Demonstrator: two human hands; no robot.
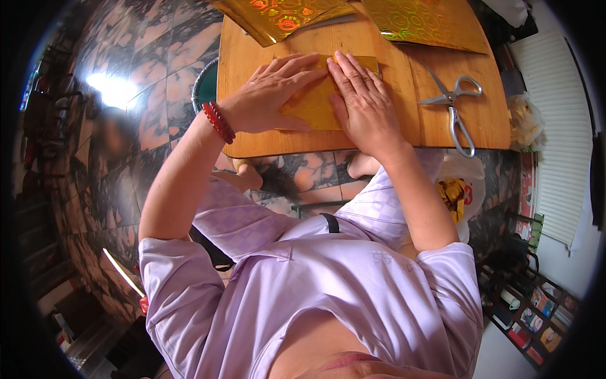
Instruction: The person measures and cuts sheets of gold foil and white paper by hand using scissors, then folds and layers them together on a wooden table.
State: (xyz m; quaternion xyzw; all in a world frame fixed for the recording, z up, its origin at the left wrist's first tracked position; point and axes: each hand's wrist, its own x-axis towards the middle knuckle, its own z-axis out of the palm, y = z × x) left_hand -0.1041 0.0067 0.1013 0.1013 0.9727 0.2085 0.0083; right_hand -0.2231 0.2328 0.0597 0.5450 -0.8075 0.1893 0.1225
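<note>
A sheet of gold foil paper (316,106) lies on the wooden table (260,144) in front of me. My left hand (279,92) rests over its left part with fingers and thumb spread, a red bead bracelet on the wrist. On its right part my right hand (362,94) lies flat, fingers side by side and pointing away from me. Neither hand grips anything. Both cover much of the sheet, so whether it is folded is hard to tell. Right of my right hand are metal scissors (450,98), their blades apart.
Patterned gold foil sheets (279,21) lie at the table's far left, and more gold foil (426,23) at the far right. A dark green bin (204,87) stands by the left edge. Beside my right leg is a plastic bag (473,173) with gold pieces (452,199).
</note>
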